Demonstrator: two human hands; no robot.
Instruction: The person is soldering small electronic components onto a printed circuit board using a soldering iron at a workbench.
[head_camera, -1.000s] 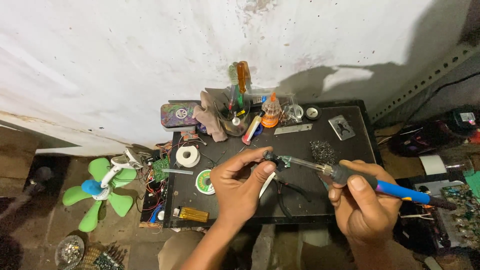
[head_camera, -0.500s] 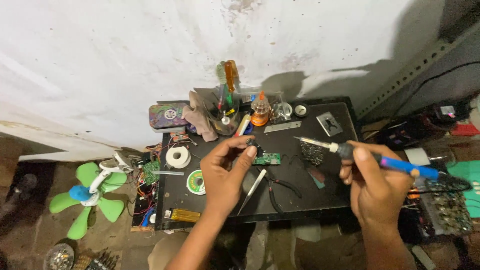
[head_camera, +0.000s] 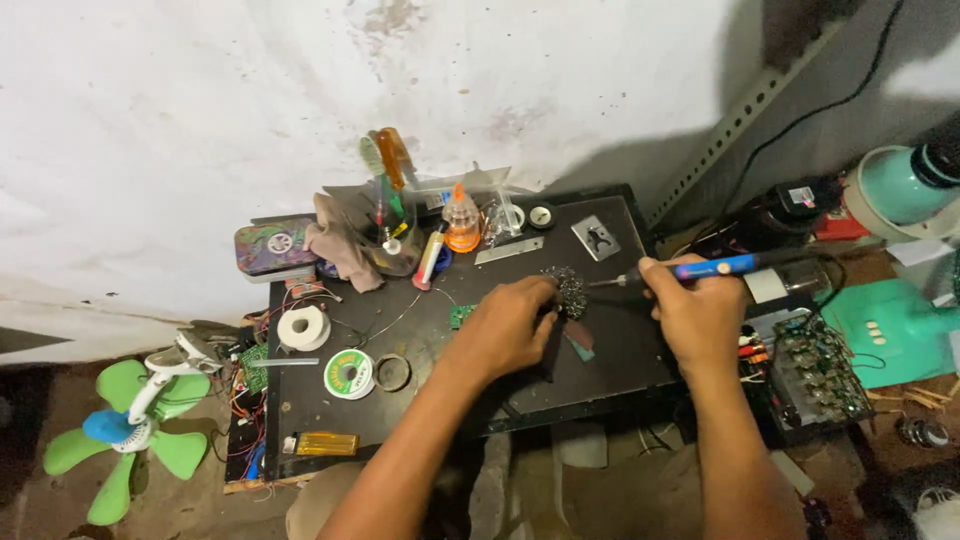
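My right hand grips a blue-handled soldering iron, its tip pointing left into a dark wire tip-cleaning ball on the black work board. My left hand rests on the board just left of that ball, fingers curled, with a small green circuit board at its far side; whether the fingers pinch it is hidden. A dark tool lies under the left hand.
A roll of white tape, a solder spool and a metal ring lie left. Bottles and tools stand at the back. A green fan sits lower left, a circuit board right.
The soldering iron has swung from over the small green board to the wire cleaning ball. My left hand has moved right and lowered onto the board. The camera view has shifted.
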